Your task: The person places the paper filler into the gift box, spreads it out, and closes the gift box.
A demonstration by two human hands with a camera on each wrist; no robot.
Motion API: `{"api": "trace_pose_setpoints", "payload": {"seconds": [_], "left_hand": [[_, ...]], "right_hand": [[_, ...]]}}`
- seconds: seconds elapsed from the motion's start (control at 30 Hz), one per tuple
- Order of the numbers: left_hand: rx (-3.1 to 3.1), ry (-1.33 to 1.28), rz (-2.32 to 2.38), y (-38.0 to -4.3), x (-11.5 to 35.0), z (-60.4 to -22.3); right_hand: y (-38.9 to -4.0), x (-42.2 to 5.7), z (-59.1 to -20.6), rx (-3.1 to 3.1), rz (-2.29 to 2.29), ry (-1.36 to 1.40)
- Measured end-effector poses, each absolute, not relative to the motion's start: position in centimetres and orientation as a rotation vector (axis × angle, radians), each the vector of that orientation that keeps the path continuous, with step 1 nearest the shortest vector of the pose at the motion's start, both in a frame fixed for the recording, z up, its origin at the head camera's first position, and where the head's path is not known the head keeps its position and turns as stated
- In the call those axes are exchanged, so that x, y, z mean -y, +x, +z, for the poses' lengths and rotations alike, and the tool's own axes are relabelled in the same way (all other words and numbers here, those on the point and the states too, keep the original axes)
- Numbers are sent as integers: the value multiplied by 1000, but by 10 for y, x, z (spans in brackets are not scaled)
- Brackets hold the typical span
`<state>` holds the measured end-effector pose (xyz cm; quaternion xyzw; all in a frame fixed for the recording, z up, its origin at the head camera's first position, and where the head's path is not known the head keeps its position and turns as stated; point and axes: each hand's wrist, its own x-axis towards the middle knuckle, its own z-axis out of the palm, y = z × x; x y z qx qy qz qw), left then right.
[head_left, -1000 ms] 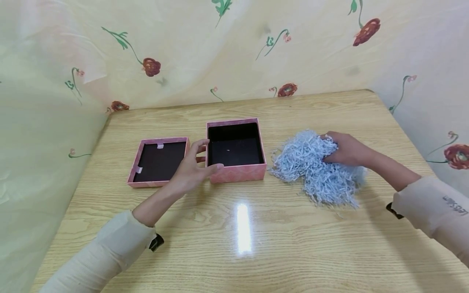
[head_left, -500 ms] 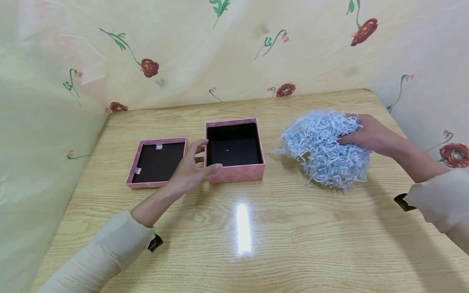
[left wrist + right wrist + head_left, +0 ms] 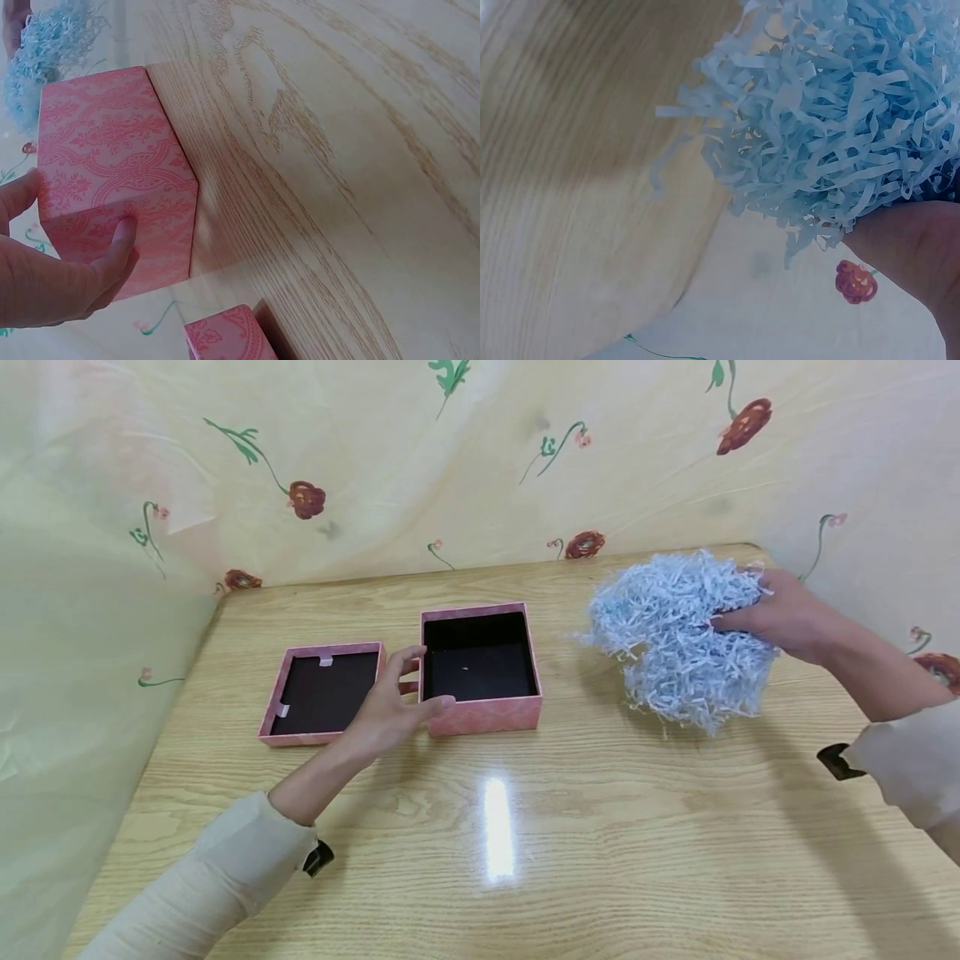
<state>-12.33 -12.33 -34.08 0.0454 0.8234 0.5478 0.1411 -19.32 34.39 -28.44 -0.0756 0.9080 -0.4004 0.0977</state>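
Observation:
A clump of pale blue shredded paper hangs above the right side of the table, and my right hand grips it from its right side. In the right wrist view the shredded paper hides most of the fingers. My left hand holds the near left corner of a pink patterned box, thumb on the front wall and fingers along the left wall. The box is open at the top and black inside, with a tiny white scrap on its floor. In the left wrist view the hand touches two box walls.
Left of the box lies a shallow pink lid, its black inside up and two white tabs showing. A floral cloth hangs behind the wooden table and at its sides.
My right hand has raised the shredded paper off the table and moved it back and to the right. My left hand, the box and the lid have stayed in place.

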Motion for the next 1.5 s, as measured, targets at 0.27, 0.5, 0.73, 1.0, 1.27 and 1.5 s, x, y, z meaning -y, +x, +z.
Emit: {"api": "trace_pose_setpoints", "payload": {"seconds": [0.27,0.5,0.73,1.0,1.27,1.5], "left_hand": [[-2370,123,1581,-122,124,-338],[-2360,114,1586,-122,123,-337],[-2362,116,1586,-123,124,-338],[-2357,110,1593,-123,124,-339],[-2345,97,1605,-123,123,-339],[-2348,87,1595,-124,124,-340]], "right_hand": [[-196,-342,-272,-2613,-1257,-167],[-201,-341,-259,-2561,-1283,-120],[-206,-332,-254,-2503,-1370,-160],[-208,-320,-252,-2410,-1478,-145],[-210,-305,-251,-2382,-1516,-214],[-214,-291,-248,-2503,-1440,-314]]}}
